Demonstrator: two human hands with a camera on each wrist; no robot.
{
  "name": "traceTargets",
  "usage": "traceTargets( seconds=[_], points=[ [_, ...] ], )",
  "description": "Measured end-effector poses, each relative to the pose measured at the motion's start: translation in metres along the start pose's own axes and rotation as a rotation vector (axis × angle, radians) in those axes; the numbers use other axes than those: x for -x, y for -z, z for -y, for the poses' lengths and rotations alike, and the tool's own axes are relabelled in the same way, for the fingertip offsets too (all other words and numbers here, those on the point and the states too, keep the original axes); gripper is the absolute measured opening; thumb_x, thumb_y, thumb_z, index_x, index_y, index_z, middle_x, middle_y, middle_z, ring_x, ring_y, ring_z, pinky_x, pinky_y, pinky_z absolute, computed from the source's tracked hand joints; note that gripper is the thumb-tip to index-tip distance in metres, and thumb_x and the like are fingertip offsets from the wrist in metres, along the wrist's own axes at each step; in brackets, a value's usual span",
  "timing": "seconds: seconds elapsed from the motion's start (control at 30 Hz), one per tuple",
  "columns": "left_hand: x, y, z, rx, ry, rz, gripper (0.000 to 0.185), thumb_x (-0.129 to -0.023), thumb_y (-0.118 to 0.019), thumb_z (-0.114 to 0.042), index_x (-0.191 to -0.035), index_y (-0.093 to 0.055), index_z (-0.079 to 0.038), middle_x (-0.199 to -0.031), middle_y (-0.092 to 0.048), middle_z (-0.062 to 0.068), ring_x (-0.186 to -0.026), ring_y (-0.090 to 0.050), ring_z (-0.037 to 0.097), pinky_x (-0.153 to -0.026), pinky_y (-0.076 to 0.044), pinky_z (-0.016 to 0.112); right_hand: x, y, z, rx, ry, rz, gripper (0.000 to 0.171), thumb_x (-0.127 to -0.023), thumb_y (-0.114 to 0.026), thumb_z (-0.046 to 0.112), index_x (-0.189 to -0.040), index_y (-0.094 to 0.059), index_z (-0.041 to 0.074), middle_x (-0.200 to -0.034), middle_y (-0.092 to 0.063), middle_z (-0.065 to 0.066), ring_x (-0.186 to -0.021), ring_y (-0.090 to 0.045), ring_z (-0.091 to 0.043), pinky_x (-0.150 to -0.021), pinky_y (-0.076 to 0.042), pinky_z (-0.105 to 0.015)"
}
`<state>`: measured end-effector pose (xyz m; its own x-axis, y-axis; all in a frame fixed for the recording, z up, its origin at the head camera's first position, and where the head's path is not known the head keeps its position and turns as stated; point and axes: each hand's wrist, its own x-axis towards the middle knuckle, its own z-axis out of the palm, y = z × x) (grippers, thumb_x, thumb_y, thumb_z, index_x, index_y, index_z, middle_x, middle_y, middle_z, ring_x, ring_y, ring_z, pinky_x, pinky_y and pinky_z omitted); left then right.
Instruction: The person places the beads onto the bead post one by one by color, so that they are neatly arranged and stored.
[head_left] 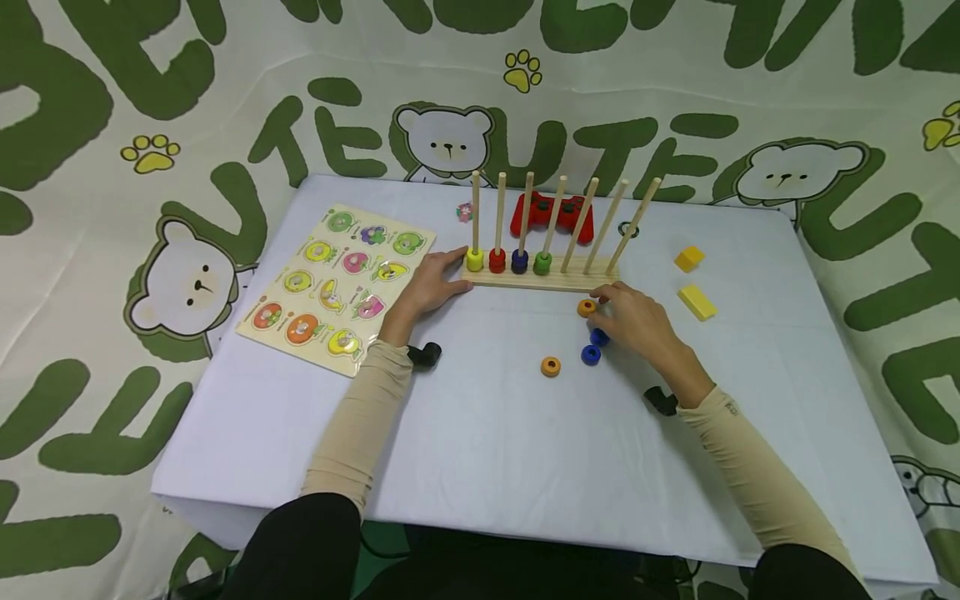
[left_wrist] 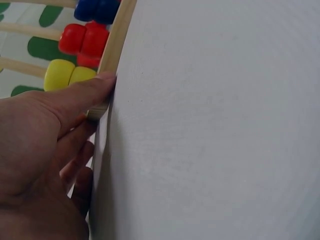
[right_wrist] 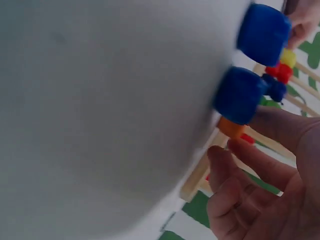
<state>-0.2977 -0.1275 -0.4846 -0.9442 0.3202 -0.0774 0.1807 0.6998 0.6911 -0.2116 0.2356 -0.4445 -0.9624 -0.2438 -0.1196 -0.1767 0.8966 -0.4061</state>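
A wooden peg stand point(head_left: 536, 282) with a row of upright pegs lies across the table. Yellow point(head_left: 475, 260), red point(head_left: 497, 261), dark blue point(head_left: 520, 262) and green beads point(head_left: 542, 263) sit on its left pegs; those on the right are bare. At the base's left end, my left hand point(head_left: 431, 287) grips it, thumb along the front edge point(left_wrist: 95, 85). My right hand point(head_left: 637, 321) pinches an orange bead point(right_wrist: 231, 128) between thumb and fingertips, just in front of the base. Two blue beads point(head_left: 591, 355) lie beside that hand. Another orange bead point(head_left: 551, 367) rests nearer me.
Left of the stand lies a fruit puzzle board point(head_left: 315, 279). Behind the pegs are a red game controller point(head_left: 553, 215), a small pink piece point(head_left: 464, 212) and a dark ring point(head_left: 628, 229). Two yellow blocks point(head_left: 697, 302) lie at the right.
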Motion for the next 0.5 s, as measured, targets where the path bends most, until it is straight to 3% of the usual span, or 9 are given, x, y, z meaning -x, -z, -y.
traceTargets(
  seconds=[0.1, 0.5],
  points=[
    [-0.0004, 0.0001, 0.0001, 0.002, -0.006, 0.003, 0.074, -0.101, -0.076, -0.025, -0.165, -0.042, -0.011, -0.169, -0.043, 0.016, -0.159, -0.033, 0.037, -0.133, -0.024, 0.050, -0.0027, -0.0047, -0.0058, -0.021, 0.013, -0.006, 0.042, -0.102, -0.073, 0.022, -0.137, -0.067, 0.000, -0.131, -0.069, -0.021, -0.119, -0.067, -0.042, -0.095, -0.057, -0.062],
    [0.0013, 0.0000, 0.0009, 0.010, -0.006, 0.002, 0.073, -0.101, -0.076, -0.024, -0.165, -0.042, -0.011, -0.169, -0.043, 0.015, -0.159, -0.033, 0.036, -0.133, -0.024, 0.049, -0.0075, -0.0089, -0.0063, -0.050, 0.050, -0.015, 0.039, -0.101, -0.075, 0.023, -0.134, -0.070, 0.003, -0.129, -0.073, -0.018, -0.114, -0.069, -0.038, -0.091, -0.058, -0.058]
  ],
)
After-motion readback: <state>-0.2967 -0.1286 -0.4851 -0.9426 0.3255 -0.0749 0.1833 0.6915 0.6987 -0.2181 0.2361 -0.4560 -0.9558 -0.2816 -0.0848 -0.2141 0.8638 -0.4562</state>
